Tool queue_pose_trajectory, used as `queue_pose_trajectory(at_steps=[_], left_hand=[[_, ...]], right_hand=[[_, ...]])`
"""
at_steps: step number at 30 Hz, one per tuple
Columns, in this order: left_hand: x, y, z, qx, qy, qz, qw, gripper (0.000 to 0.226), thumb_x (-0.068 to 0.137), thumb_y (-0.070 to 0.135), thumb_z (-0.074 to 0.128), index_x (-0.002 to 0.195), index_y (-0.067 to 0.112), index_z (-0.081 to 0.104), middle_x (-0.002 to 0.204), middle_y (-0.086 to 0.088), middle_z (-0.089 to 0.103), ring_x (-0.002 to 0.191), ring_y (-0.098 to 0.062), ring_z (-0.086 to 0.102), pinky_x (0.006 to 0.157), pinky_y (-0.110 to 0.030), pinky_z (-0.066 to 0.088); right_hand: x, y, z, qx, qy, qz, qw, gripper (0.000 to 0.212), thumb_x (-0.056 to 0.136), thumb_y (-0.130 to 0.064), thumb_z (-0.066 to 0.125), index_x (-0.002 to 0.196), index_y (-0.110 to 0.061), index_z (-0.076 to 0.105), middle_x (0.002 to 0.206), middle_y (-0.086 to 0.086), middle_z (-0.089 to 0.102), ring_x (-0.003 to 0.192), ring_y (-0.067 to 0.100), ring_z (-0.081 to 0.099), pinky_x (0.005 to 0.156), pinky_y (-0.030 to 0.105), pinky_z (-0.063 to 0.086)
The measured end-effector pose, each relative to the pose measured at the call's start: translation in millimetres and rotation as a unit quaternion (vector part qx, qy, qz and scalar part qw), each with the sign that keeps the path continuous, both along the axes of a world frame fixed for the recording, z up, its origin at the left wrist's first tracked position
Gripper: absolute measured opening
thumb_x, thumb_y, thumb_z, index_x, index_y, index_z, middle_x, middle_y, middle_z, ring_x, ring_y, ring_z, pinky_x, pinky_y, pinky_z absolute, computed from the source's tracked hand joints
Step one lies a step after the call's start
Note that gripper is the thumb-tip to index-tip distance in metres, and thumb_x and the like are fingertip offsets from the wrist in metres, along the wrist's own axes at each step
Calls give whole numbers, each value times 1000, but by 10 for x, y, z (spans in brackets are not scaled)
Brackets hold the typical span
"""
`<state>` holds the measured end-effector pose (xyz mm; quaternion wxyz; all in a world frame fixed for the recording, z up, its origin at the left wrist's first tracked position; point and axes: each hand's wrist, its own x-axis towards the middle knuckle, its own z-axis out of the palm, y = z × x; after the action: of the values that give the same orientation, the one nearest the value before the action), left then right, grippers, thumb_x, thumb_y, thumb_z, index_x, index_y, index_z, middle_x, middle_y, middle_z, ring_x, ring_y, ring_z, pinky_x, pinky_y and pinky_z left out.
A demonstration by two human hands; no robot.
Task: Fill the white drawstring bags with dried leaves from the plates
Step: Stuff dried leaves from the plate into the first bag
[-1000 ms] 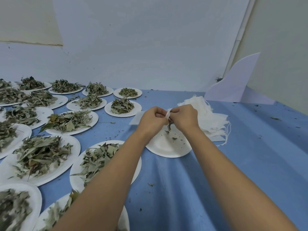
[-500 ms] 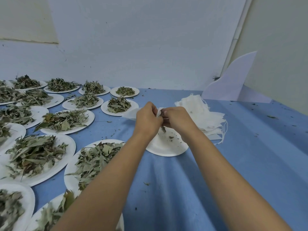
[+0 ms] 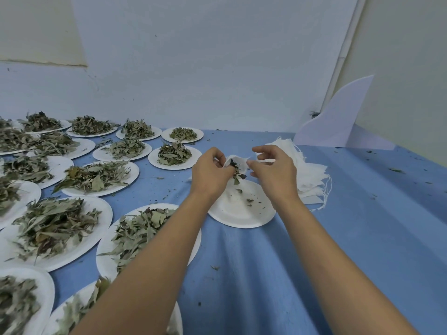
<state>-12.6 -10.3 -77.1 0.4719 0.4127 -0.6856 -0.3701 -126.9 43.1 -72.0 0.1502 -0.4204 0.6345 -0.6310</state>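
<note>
Far left, the plates (image 3: pixel 104 221) stand in rows on the blue cloth (image 3: pixel 362 226), each heaped with dried leaves (image 3: pixel 53 226), and none of these is being touched. Moving in, the left hand (image 3: pixel 210 172) is curled round one side of the white drawstring bag (image 3: pixel 235 160), which is held up in the air above a nearly bare plate (image 3: pixel 237 213) carrying only crumbs. A dark sprig of leaf (image 3: pixel 238 175) pokes out of the bag's mouth and hangs downward, only partly inside. On the other side the right hand (image 3: pixel 274 170) pinches the bag's opposite edge between thumb and finger, its remaining fingers bent loosely above; whether it has the drawstring itself I cannot tell. The bag looks thin, limp and nearly weightless, so I would judge it best held by the hem at the mouth, one pinch on each side to keep it spread. The leaves seem brittle and springy, likely to shed bits if crushed, so a gentle push down with a fingertip should suit better than cramming. Further right lies the stack of empty bags (image 3: pixel 307 170), strings trailing off its edge, and beyond it a white board (image 3: pixel 338 126) leans against the wall
</note>
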Motion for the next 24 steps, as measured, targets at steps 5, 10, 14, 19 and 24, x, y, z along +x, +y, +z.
queue_pose_trajectory(at_steps=[5, 10, 14, 19, 24], left_hand=[[-3, -34, -5, 3, 6, 7, 1000, 21, 81, 3, 62, 74, 17, 47, 59, 6, 39, 49, -6, 35, 44, -11, 30], [-29, -45, -5, 0, 2, 11, 1000, 26, 81, 2, 60, 70, 19, 44, 56, 5, 39, 48, -7, 35, 44, -12, 30], [-30, -48, -12, -14, -8, 18, 1000, 28, 82, 2, 61, 70, 19, 43, 57, 4, 40, 50, -7, 37, 44, -10, 32], [-31, -37, -15, -23, -9, 22, 999, 31, 83, 5, 66, 70, 20, 43, 61, 6, 43, 51, -3, 39, 49, -7, 35], [-5, -15, -28, -9, 10, 9, 1000, 25, 84, 11, 68, 74, 17, 46, 64, 5, 47, 57, -5, 46, 53, -8, 39]], right_hand=[[-37, 30, -8, 111, 15, 85, 990, 37, 83, -15, 60, 118, -25, 55, 117, 2, 55, 100, 14, 59, 85, 36, 53], [3, 80, -59, 153, -17, 150, 977, 56, 77, -8, 72, 126, -16, 45, 103, 0, 54, 84, 22, 69, 79, 37, 57], [86, 79, -78, 69, 27, 87, 993, 40, 75, -9, 76, 99, -23, 47, 90, -2, 58, 77, 22, 69, 62, 22, 52], [143, 59, -108, 35, 87, 60, 994, 21, 77, -7, 70, 85, -23, 58, 85, -5, 66, 72, 8, 65, 56, 12, 46], [152, 37, -155, 24, 186, 18, 982, 6, 82, -14, 68, 84, -20, 68, 74, -6, 64, 65, 6, 57, 59, 20, 46]])
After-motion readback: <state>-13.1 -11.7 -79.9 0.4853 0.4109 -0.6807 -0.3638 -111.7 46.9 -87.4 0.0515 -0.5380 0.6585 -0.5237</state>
